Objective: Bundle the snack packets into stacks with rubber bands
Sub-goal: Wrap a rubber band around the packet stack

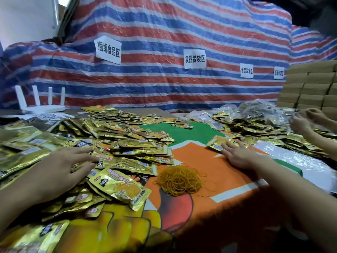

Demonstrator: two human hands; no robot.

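Left grip (60, 167) on packet heap (127, 143), right grip (237, 155) on packets (216, 142), rubber bands (179, 180) between

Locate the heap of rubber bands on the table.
Head view: the heap of rubber bands lies centre-low on the orange cloth, between the left hand and right hand, just right of the snack packets.

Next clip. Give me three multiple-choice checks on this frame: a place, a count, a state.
1. Where is the rubber band pile? A. on the packet heap B. on bare orange cloth C. in a hand
2. How many antennas has the white router? A. two B. four C. six
3. How is the right hand? A. fisted B. pinching a band C. flat on a few packets
Key: B, it lies on cloth between left hand and right; B, four stand upright; C, it lies uncurled on them.
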